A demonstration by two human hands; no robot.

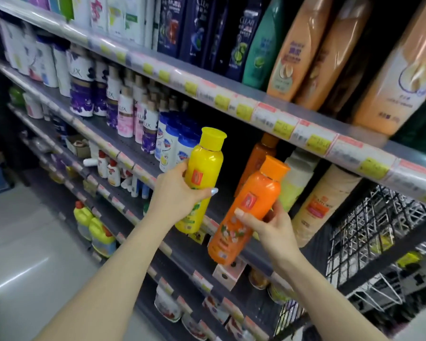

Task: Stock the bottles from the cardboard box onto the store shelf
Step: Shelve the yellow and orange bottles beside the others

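Observation:
My left hand grips a yellow bottle with a yellow cap, held upright in front of the middle shelf. My right hand holds an orange bottle with an orange cap, tilted slightly right, just right of the yellow one. Both bottles hover before a dark gap on the shelf. Behind them stand another orange bottle, a pale yellow-white bottle and a cream bottle. The cardboard box is out of view.
Blue-capped white bottles and purple and pink bottles fill the shelf to the left. The upper shelf edge with price tags hangs close above. A black wire basket rack stands at right. Lower shelves hold yellow jugs.

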